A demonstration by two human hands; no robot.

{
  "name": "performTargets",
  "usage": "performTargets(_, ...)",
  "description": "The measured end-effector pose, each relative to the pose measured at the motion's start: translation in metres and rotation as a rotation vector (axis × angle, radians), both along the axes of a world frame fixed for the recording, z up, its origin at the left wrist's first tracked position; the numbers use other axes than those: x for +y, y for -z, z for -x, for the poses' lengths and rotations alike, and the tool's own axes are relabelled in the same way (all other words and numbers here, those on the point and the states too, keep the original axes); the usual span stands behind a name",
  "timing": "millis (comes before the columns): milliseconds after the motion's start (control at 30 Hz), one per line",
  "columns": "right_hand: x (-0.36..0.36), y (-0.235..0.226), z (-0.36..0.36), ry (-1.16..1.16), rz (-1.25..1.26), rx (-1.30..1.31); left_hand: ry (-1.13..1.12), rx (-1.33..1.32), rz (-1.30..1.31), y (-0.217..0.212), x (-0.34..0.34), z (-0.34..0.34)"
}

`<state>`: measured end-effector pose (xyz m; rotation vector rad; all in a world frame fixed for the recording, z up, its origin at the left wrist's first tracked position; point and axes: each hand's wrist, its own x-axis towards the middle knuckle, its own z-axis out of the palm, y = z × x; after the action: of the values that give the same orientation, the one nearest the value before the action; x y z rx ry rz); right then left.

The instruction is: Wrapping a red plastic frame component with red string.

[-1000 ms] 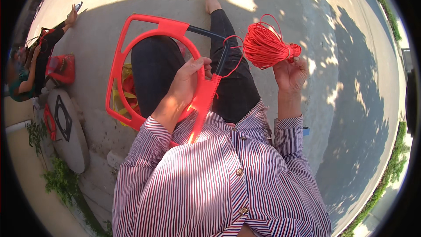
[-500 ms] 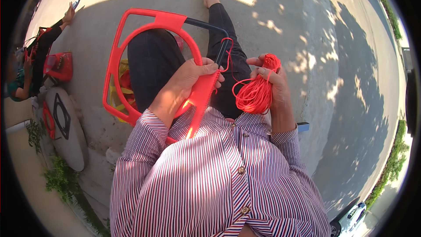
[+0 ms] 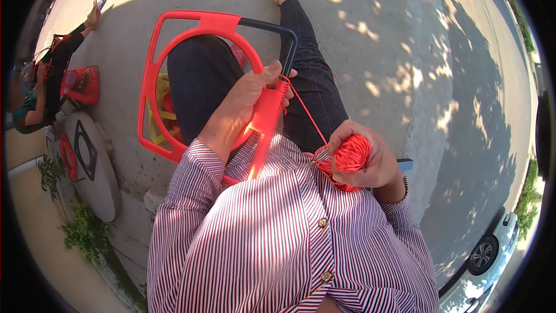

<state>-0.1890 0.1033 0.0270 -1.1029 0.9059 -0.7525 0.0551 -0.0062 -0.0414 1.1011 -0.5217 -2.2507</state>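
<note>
My left hand (image 3: 255, 94) grips a frame (image 3: 157, 75), a rounded square with a ring inside it. Red cord is wrapped closely over most of the frame, while a stretch at its upper right corner shows bare black (image 3: 294, 37). The thumb presses near where the wrapping ends. A bundle of red cord (image 3: 352, 153) is closed in my right hand (image 3: 379, 159), close to my shirt front. One strand (image 3: 307, 110) runs taut from the bundle up to the frame beside my left thumb. The left fingers behind the frame are partly hidden.
Another person's arm (image 3: 39, 101) is at the left, beside a red bag (image 3: 87, 84). A round stone slab (image 3: 107, 188) there bears a black diamond-shaped frame (image 3: 86, 150) and a red one (image 3: 68, 156). Under my left leg is something yellow (image 3: 161, 90). A white car (image 3: 492, 261) stands lower right.
My right hand has moved down toward my shirt with the cord bundle, and the slack loop is now a straight, taut strand. My left hand still holds the frame in nearly the same place.
</note>
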Motion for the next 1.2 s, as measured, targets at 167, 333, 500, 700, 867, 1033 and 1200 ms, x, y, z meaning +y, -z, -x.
performTargets(167,0.003,0.019,0.029,0.328,-0.016,-0.41,-0.005,-0.041,0.048,0.0,-0.004,-0.009)
performTargets(333,-0.015,0.032,0.14,1.254,-0.15,-0.373,-0.007,-0.036,0.042,-0.003,-0.007,-0.004)
performTargets(500,0.039,0.13,0.293,0.96,0.162,-0.832,0.077,-0.03,0.034,-0.006,-0.003,0.004)
performTargets(700,0.004,0.085,0.137,1.05,-0.084,-1.014,-0.037,-0.067,0.038,0.008,-0.002,-0.014)
performTargets(867,-0.02,0.078,0.021,0.088,-0.173,-0.431,-0.002,-0.043,0.117,0.019,-0.002,-0.019)
performTargets(1033,-0.065,0.072,-0.024,-0.27,0.268,0.529,-0.005,-0.056,0.12,-0.009,0.009,-0.002)
performTargets(1200,-0.089,0.059,-0.036,0.02,0.351,0.44,0.05,-0.046,0.141,0.007,0.002,-0.008)
